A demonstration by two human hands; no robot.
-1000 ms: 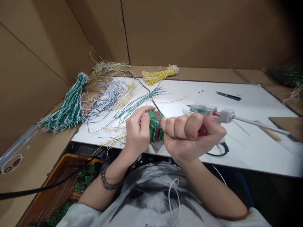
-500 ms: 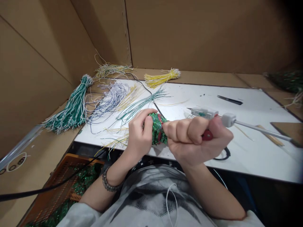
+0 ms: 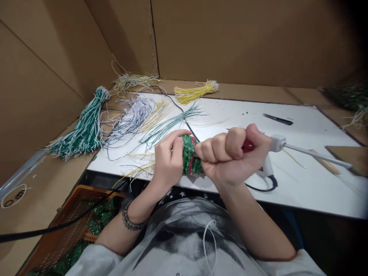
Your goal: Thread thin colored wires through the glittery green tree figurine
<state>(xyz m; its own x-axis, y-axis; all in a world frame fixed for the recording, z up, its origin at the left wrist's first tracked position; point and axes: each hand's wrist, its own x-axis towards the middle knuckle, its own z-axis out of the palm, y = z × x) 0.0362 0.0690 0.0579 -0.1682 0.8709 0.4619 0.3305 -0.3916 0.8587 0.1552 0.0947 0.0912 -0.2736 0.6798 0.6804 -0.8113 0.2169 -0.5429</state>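
Observation:
Pinched in the fingers of my left hand (image 3: 169, 155) is a green glittery tinsel piece (image 3: 188, 153) with a red stripe. It is held just over the table's front edge. My right hand (image 3: 230, 157) is a fist around a red-handled tool (image 3: 248, 145); only the handle's end shows above the fist. A bit of the tool's thin shaft shows at the tinsel piece, but its tip is hidden. Behind and under the right hand lies a white glue gun (image 3: 278, 143), partly covered, with a long glue stick (image 3: 317, 154) out of its back and a black cord.
On the white table (image 3: 301, 184) lie green wires (image 3: 172, 122), blue-and-clear strands (image 3: 135, 115), and black snips (image 3: 278, 119). A green-white wire bundle (image 3: 83, 126) and a yellow bundle (image 3: 196, 92) lie along the edges. An orange crate (image 3: 51, 237) at lower left holds green tinsel pieces. Cardboard walls (image 3: 244, 42) surround the table.
My right fist has shifted slightly left and up, and its red handle now points more upward. More of the glue gun's grip and cord shows. The left hand keeps its hold.

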